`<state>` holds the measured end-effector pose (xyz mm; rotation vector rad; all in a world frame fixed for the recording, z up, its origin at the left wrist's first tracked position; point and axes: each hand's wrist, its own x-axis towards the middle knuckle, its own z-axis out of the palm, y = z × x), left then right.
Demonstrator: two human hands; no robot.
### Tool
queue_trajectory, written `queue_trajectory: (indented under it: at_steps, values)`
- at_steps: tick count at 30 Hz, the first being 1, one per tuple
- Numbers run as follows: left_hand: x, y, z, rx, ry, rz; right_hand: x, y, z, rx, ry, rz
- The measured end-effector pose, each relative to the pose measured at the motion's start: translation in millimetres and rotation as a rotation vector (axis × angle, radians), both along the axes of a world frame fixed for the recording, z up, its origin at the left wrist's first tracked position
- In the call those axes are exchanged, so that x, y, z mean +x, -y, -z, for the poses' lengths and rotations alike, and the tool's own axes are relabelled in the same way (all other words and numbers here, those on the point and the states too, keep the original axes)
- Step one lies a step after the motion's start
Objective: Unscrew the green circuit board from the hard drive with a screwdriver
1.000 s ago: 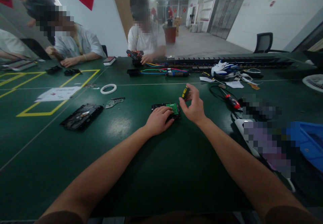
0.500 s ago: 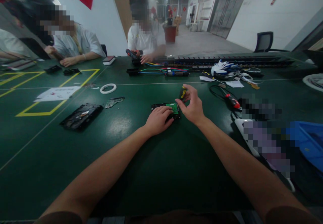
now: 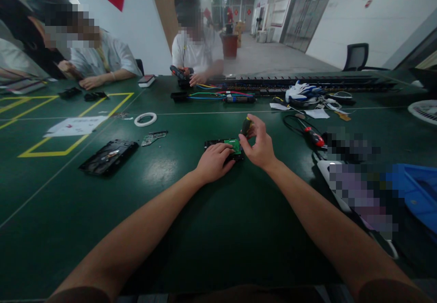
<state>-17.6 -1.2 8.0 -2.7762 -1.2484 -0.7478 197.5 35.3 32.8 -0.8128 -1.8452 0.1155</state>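
Observation:
A black hard drive [image 3: 218, 144] with a green circuit board [image 3: 234, 145] on top lies on the green table [image 3: 170, 230] in front of me. My left hand [image 3: 214, 162] rests on the drive's near edge with its fingers curled over it. My right hand [image 3: 260, 144] pinches a small black and yellow screwdriver [image 3: 246, 126], held upright with its tip down at the right end of the green board.
To the left lie an opened hard drive [image 3: 108, 156], a loose circuit board [image 3: 154, 138] and a tape roll [image 3: 145, 119]. A red-handled screwdriver [image 3: 314, 136], gloves [image 3: 302, 91] and cables [image 3: 221, 96] lie to the right and behind. A blue tray [image 3: 414, 194] stands at right. Two people sit across the table.
My right hand has come down and a little left with the screwdriver, closer to the green board. My left hand has stayed on the drive.

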Motion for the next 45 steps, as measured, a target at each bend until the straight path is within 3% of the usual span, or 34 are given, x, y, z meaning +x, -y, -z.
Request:
queue_trajectory:
  at_steps: [5, 11, 22, 29, 45]
  values:
    - [-0.1, -0.6, 0.5, 0.000, 0.004, 0.006, 1.8, 0.4, 0.2, -0.011, 0.007, 0.080]
    - [0.2, 0.6, -0.8, -0.003, -0.005, -0.002, 1.2, 0.8, 0.9, -0.037, -0.009, 0.007]
    - [0.3, 0.2, -0.5, 0.012, -0.009, -0.002, -0.9, 1.1, 3.5, -0.010, -0.042, 0.096]
    - [0.2, 0.8, -1.5, 0.009, 0.001, 0.001, -3.9, 3.0, 2.4, -0.030, -0.073, 0.060]
    - [0.3, -0.7, 0.3, 0.000, 0.007, 0.002, -3.1, 5.4, -6.8, 0.107, -0.061, 0.186]
